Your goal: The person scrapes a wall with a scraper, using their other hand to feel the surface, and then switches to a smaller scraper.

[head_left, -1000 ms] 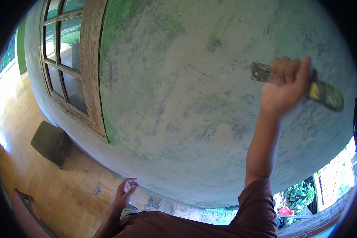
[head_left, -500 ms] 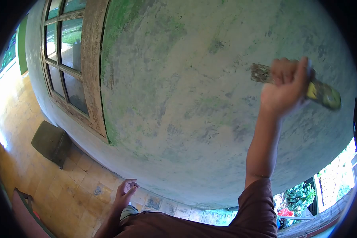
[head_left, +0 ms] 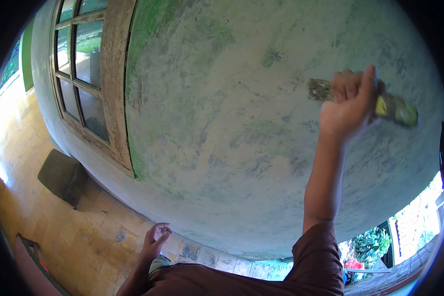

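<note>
My right hand (head_left: 349, 101) is closed round the middle of a long brush-like tool, held up against the wall (head_left: 222, 113). The worn, streaked brown end of the brush-like tool (head_left: 319, 90) sticks out to the left of my fist, and its blurred yellow-green end points right and slightly down. My fingers hide its middle. The wall is greyish, with green stains and dark scuffed patches. Low in the view, my left hand (head_left: 158, 236) hangs near the wall's base, fingers loosely curled and thumb apart, with nothing plainly in it.
A weathered wooden window frame (head_left: 116, 74) with glass panes is set in the wall at left. A dark green stool-like block (head_left: 61, 172) stands on the yellowish tiled floor (head_left: 98, 237). Plants (head_left: 372, 246) and a red flower-like object (head_left: 353, 264) show at lower right.
My right hand and the brush-like tool have shifted slightly left and up along the wall. My left hand has stayed about where it was.
</note>
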### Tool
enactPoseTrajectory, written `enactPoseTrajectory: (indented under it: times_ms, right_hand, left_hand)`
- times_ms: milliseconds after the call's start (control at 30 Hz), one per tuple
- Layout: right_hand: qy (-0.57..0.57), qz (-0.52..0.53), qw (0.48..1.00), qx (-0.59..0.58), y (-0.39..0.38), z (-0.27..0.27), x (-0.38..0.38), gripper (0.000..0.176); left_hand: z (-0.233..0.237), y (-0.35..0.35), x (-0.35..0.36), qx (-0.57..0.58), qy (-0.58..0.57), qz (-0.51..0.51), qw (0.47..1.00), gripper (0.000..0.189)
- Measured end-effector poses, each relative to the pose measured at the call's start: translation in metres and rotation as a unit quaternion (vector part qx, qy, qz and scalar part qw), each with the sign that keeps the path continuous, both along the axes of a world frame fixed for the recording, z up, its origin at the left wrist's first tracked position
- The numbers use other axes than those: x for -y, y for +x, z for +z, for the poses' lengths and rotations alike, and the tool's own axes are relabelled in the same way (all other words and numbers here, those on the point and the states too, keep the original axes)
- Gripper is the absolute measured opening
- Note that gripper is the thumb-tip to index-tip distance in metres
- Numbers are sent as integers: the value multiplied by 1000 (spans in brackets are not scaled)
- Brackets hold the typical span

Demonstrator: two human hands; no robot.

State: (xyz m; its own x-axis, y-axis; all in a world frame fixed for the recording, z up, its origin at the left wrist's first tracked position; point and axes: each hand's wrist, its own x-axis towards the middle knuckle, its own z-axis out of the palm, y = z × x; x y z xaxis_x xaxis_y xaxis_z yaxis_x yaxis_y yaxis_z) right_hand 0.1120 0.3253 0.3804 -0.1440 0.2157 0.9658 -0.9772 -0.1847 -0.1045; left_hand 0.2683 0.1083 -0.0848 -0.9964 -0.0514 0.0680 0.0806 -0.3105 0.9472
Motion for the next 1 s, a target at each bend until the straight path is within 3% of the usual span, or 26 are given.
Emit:
enactPoseTrajectory:
  times_ms: [100, 200, 267, 433, 533, 633, 700, 733, 867, 933, 967, 1000]
  right_hand:
    - [4, 69, 997, -36, 10, 2, -7, 31]
    - [-56, -16, 998, 13, 3, 0, -4, 32]
    - [-4, -34, 999, -14, 2, -2, 5, 32]
    - [-22, 56, 997, -49, 10, -1, -4, 35]
    - [-2, -29, 999, -23, 3, -3, 8, 36]
    - [13, 67, 997, -33, 9, -2, 1, 36]
    - [-29, -51, 998, 2, -5, -5, 7, 35]
    - [-31, -53, 998, 3, -3, -5, 6, 35]
    - [24, 56, 998, -27, 7, 0, -9, 31]
    - [-41, 59, 997, -21, 5, 0, -13, 31]
    - [-45, -102, 993, 24, -4, -5, 5, 29]
    - [-50, -103, 993, 25, -2, -7, 4, 29]
  left_hand:
    - [-2, 2, 5, 13, 1, 9, 1000, 36]
    - [3, 4, 6, 13, -10, -2, 1000, 32]
    - [2, 3, 7, 4, -11, -1, 1000, 31]
    - [5, 3, 6, 15, -5, -1, 1000, 30]
    - [10, 2, 4, 11, -8, -10, 1000, 30]
    - [10, 2, 4, 24, -3, -8, 1000, 30]
    - [9, 3, 4, 36, -10, -14, 999, 30]
    - [9, 4, 5, 36, -12, -16, 999, 30]
    - [2, 1, 6, 27, -8, -15, 1000, 34]
    - [1, 0, 5, 22, -9, -9, 1000, 37]
    - [5, 0, 3, 23, -10, -13, 1000, 37]
    - [8, 0, 4, 22, -13, -17, 1000, 37]
